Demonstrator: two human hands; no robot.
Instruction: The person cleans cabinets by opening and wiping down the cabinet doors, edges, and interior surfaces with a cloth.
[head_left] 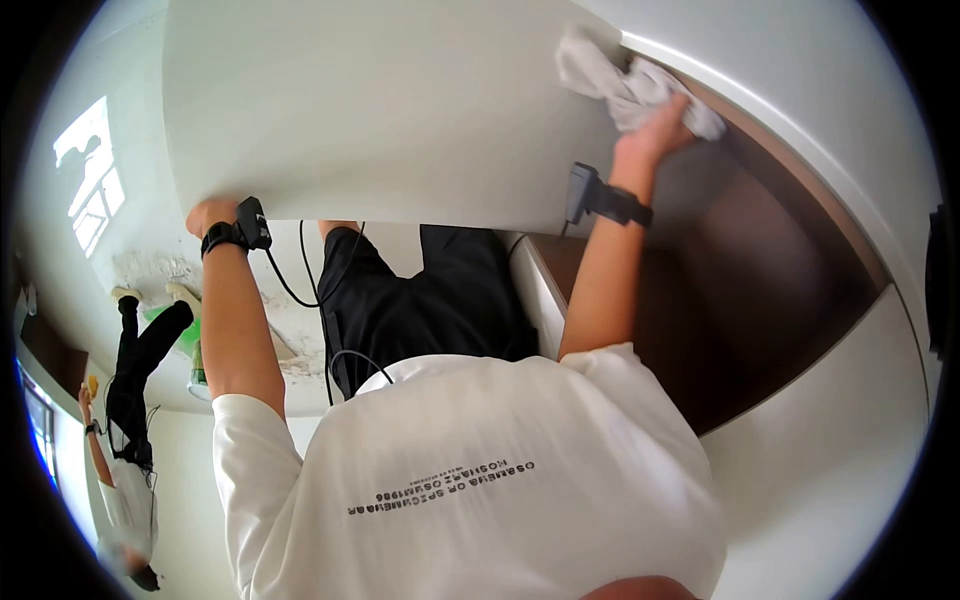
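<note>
My left hand (212,214) is at the near left corner of a pale cabinet door (380,110), closed on its edge, with the fingers partly hidden. My right hand (660,128) is closed around a crumpled whitish cloth (632,85). The cloth lies against the door's far right end, beside the cabinet's rim, and is slightly blurred. Below and right of that hand, the cabinet's dark brown interior (740,290) shows. Each wrist wears a black strap with a small box.
White cabinet panels (830,440) border the opening on the right. Black cables (290,290) hang near my left forearm and legs. Another person (130,400) stands at the far left, holding something yellow. A green and white bucket (198,370) stands nearby on the stained floor.
</note>
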